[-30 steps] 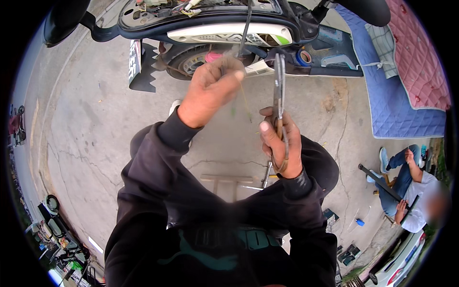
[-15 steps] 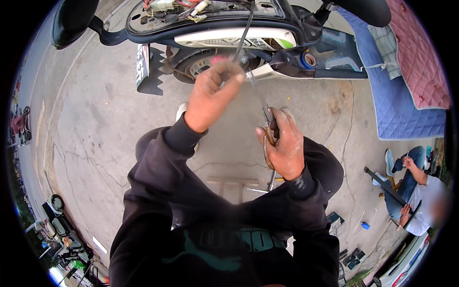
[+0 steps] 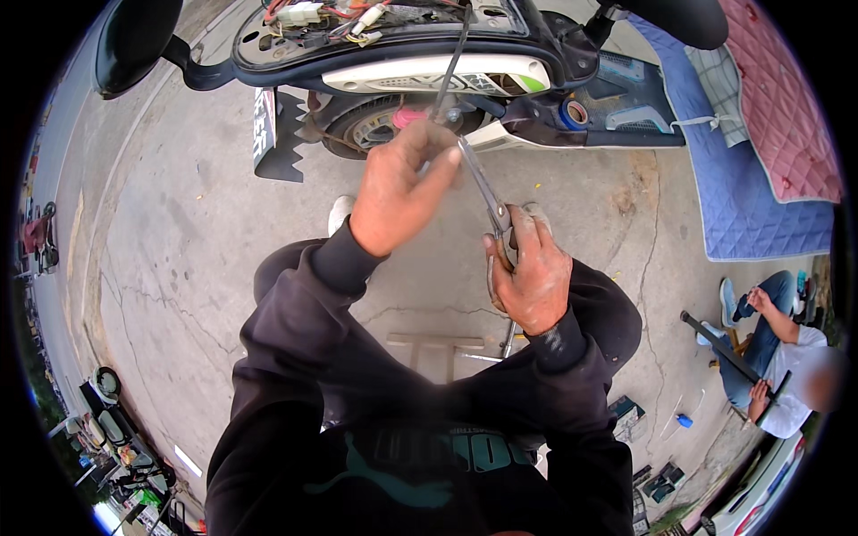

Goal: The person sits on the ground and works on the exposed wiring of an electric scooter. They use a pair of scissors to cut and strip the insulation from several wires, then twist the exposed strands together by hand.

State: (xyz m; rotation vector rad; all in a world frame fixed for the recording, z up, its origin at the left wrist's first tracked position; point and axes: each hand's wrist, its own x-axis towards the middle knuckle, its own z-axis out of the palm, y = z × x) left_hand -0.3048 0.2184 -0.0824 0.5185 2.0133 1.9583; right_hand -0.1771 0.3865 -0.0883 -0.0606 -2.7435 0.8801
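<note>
My left hand (image 3: 399, 186) is raised in front of the scooter, its thumb and fingers pinched around the lower end of a dark cable (image 3: 454, 70). That cable hangs down from the opened top of the electric scooter (image 3: 429, 73); its end is hidden by my fingers. In my right hand (image 3: 534, 279) is a pair of scissors (image 3: 487, 189), with my fingers at the brownish handles. The blades lie close together and point up toward the left thumb, their tip right beside it. Whether the tip touches the cable I cannot tell.
Loose connectors and wires (image 3: 362, 16) lie exposed on the scooter. A roll of tape (image 3: 574, 113) sits on its footboard beside a quilted blue cover (image 3: 760, 214). Between my legs are a T-shaped stand (image 3: 435, 341) and a metal tool (image 3: 508, 339). A seated person (image 3: 760, 348) is at right.
The scissor blades, smeared by motion before, now show sharply with their tip by my left thumb. My left hand has shifted slightly and keeps its pinch.
</note>
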